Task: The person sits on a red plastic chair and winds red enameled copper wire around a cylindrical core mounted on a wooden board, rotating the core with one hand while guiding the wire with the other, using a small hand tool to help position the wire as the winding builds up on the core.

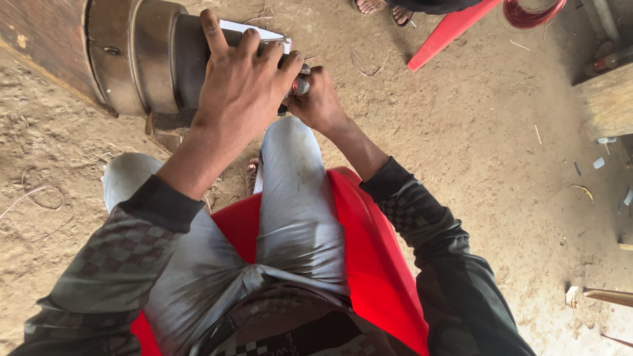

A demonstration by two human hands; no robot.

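A dirt floor [475,151] is filling most of the view, and a person is sitting on a red plastic chair [369,264] over it, with grey trousers and checked dark sleeves showing. In front of the knees, a big round metal motor housing [142,56] is lying on its side on the floor, next to a brown wooden board [39,39] at the upper left.

The left hand [241,86] is lying spread over the open end of the housing, fingers splayed and pressing flat on it, covering part of a white paper sheet [254,29] that is sticking out from under the fingertips. Its grip is flat rather than clenched, holding nothing closed inside it.

The right hand [320,102] is sitting just beside the left, touching it at the thumb side, and its grip is clenching around a small metal tool [302,86] with a bit of red wire [295,84] at the housing's end. The tool is lying between the two hands, mostly hidden by them.

Further off, another red chair part [448,29], a coil of red wire [534,13] and another person's sandalled feet [382,8] are showing along the top edge.
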